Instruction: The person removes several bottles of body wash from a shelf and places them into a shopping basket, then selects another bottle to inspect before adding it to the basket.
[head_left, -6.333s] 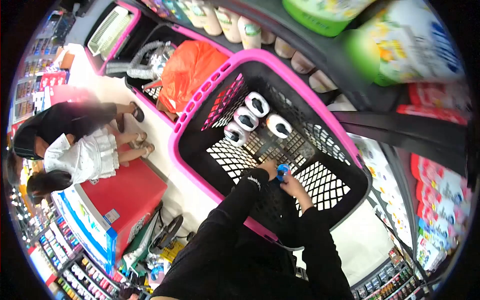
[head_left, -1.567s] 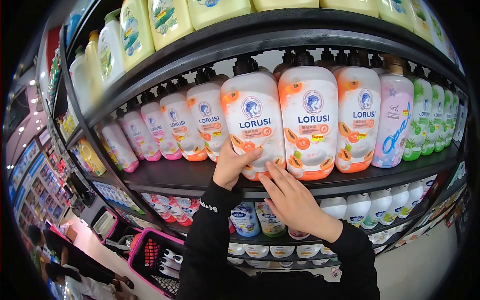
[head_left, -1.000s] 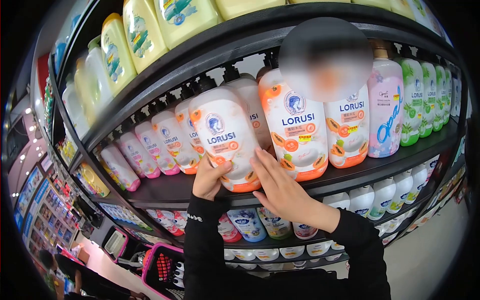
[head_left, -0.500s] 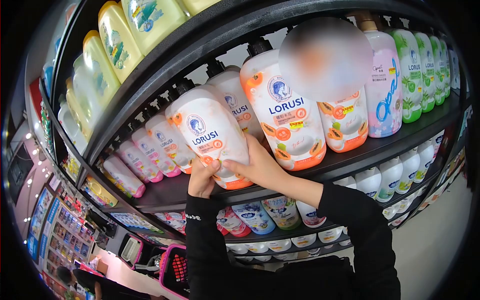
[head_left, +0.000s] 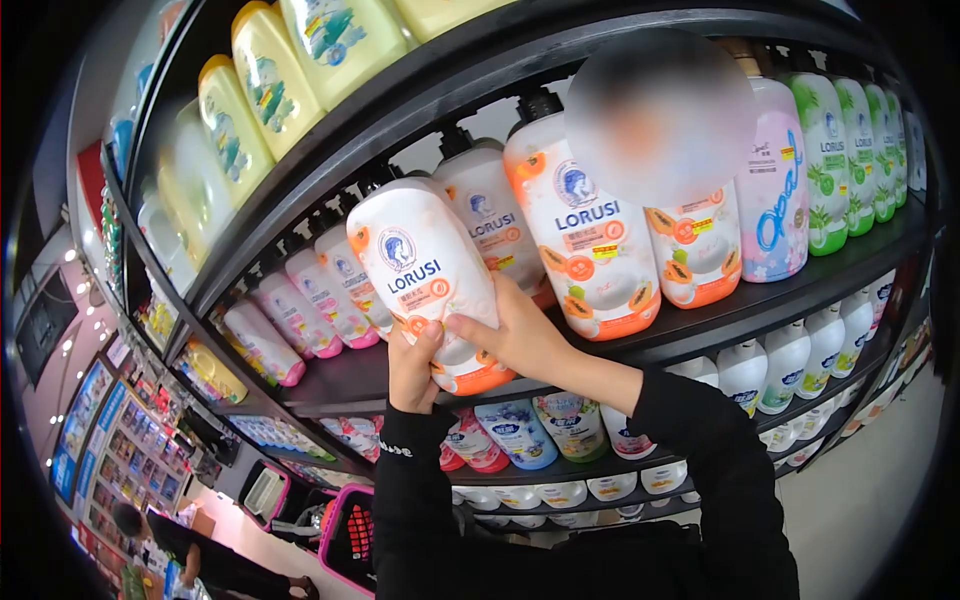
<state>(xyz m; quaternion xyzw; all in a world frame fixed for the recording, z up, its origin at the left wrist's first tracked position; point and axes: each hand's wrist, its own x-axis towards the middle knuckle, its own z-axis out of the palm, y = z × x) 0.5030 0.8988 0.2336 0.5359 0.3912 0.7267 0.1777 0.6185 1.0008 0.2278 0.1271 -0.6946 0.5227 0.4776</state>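
A white and orange LORUSI pump bottle [head_left: 425,285] is held tilted in front of the shelf, its label facing me. My left hand [head_left: 412,362] grips its lower left side, thumb on the front. Around the lower right side wraps my right hand [head_left: 515,335], its thumb also on the front near the other one. Behind the held bottle stands a similar pump bottle [head_left: 490,215]. Just right of it is a large papaya-print LORUSI bottle [head_left: 590,240] upright on the black shelf [head_left: 700,320].
Pink-based bottles [head_left: 265,330] line the shelf at left; a pink Opal bottle [head_left: 775,190] and green bottles [head_left: 828,170] stand at right. Yellow bottles [head_left: 275,85] fill the shelf above. White bottles [head_left: 785,370] sit below. A shopping basket [head_left: 350,535] and a person [head_left: 185,550] are at lower left.
My view has shifted slightly, so the shelves appear a little further right and lower. Both hands keep hold of the bottle, which is slightly lower in view. The person at lower left has become more visible.
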